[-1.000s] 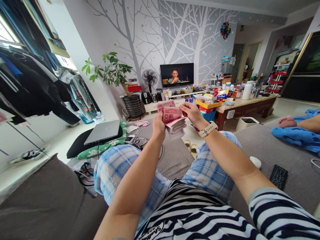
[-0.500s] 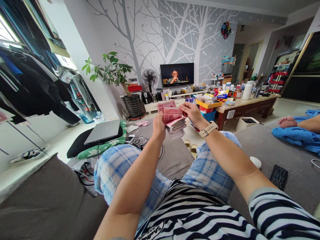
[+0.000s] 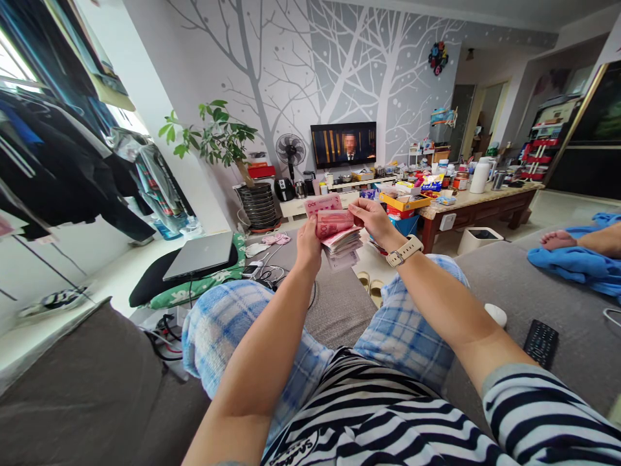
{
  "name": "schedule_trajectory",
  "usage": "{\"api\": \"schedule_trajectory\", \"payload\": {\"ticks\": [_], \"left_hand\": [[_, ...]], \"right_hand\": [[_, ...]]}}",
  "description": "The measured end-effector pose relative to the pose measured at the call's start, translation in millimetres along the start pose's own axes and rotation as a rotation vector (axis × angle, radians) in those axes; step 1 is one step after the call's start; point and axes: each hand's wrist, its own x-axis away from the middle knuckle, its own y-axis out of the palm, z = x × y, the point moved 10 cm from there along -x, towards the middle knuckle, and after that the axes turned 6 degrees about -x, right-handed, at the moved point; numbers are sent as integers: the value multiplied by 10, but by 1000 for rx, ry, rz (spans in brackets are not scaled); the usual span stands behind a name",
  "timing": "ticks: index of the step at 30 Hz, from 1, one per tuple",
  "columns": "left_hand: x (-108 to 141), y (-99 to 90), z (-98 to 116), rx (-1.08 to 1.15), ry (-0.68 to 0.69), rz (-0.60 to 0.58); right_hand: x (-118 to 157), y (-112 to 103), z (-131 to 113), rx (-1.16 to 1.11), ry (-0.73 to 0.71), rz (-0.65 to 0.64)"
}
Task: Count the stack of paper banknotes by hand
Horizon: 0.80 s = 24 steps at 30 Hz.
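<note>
Above my lap, a thick wad of red banknotes marked 100 is held out in front of me. My left hand is closed around the wad's left end, thumb on top. At its upper right, my right hand pinches the edge of a banknote between thumb and fingers. The notes fan apart, some standing up at the back and others hanging folded below. A beige-strapped watch is on my right wrist.
On the left lies a closed grey laptop on cushions, with cables beside it. A remote and a white mouse rest on the sofa at right. Beyond stands a cluttered coffee table. Another person's foot shows at far right.
My hands and the banknotes stay almost where they were, with only a slight shift of the top notes. The picture on the television has changed.
</note>
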Motion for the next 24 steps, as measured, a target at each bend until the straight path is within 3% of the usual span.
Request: {"api": "schedule_trajectory", "payload": {"ticks": [10,17,24], "left_hand": [[9,24,-6,39,-30,22],[29,77,-44,29,-84,-17],[47,117,-29,-8,-80,-51]], "right_hand": [[13,68,30,-65,42,-60],[-16,-161,87,61,37,126],[-43,-170,117,97,19,121]]}}
